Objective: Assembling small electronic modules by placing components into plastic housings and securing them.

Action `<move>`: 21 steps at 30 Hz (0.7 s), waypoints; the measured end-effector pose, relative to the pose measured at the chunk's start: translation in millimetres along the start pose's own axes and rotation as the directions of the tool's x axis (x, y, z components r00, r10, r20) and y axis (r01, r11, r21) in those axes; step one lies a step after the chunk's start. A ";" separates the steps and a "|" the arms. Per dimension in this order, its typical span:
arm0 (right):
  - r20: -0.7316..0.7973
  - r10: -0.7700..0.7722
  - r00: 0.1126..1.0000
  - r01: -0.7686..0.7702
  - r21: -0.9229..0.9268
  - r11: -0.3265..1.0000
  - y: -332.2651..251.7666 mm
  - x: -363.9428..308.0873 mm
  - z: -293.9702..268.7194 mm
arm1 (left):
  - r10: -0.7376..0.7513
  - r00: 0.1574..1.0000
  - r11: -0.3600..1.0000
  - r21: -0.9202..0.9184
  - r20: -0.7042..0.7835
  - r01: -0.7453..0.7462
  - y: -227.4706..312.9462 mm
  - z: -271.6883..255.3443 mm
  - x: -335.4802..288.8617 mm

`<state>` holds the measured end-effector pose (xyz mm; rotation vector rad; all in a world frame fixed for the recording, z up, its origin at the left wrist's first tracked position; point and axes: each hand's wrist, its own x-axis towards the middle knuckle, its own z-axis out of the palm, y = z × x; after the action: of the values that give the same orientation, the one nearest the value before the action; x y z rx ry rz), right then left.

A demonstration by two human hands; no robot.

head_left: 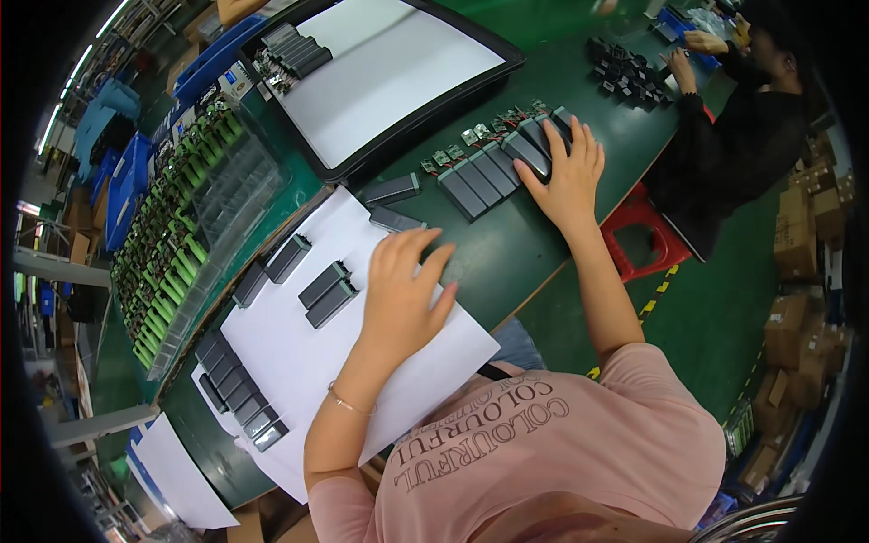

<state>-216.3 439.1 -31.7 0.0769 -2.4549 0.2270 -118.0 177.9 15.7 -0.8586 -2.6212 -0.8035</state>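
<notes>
My right hand [572,179] lies with fingers apart on the right end of a row of dark grey rectangular cases [489,174]. Small green circuit boards [444,157] with thin red wires stick out at the far ends of these cases. Over a sheet of white paper [362,226] hovers my left hand [403,294], fingers spread, with nothing visible in it. Just past its fingertips is a loose dark case [396,220], and another case [391,189] sits beyond that. To its left, a pair of cases [328,294] rests on the paper.
Several cases form a row [240,389] at the paper's left. A black-rimmed tray [425,100] lined with white holds more cases. Green cells with boards [181,226] fill a clear tray at left. Across the table, a person [742,136] works beside a black pile of parts [625,72].
</notes>
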 end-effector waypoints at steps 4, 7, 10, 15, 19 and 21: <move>-0.005 0.074 0.997 -0.074 0.055 0.996 2.1 2.7 4.3 | 0.000 1.000 1.000 0.017 0.004 0.000 -0.1 28.2 42.4; 0.041 0.126 0.991 -0.126 -0.018 0.992 -0.7 6.6 -2.9 | -0.067 0.998 0.969 0.239 -0.001 0.066 -10.2 49.8 71.4; 0.160 0.123 0.979 -0.125 0.009 0.992 10.3 10.7 -12.9 | -0.197 0.973 0.953 0.258 0.122 0.160 -18.7 59.9 88.5; 0.212 0.063 0.975 -0.080 0.075 0.994 30.4 11.4 -8.9 | -0.160 0.987 0.941 0.303 0.009 0.150 -8.3 88.8 97.7; 0.076 0.047 0.996 -0.056 0.116 0.992 20.9 8.1 0.1 | -0.165 0.986 0.908 0.384 -0.038 0.167 -14.0 102.5 96.5; 0.081 0.050 0.995 -0.060 0.136 0.989 21.6 7.4 -2.6 | -0.162 0.987 0.914 0.372 -0.023 0.159 -15.5 100.6 97.1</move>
<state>-222.9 460.8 -28.2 0.0791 -2.5176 0.4261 -211.8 270.7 -32.9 -0.5468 -2.7470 -0.3118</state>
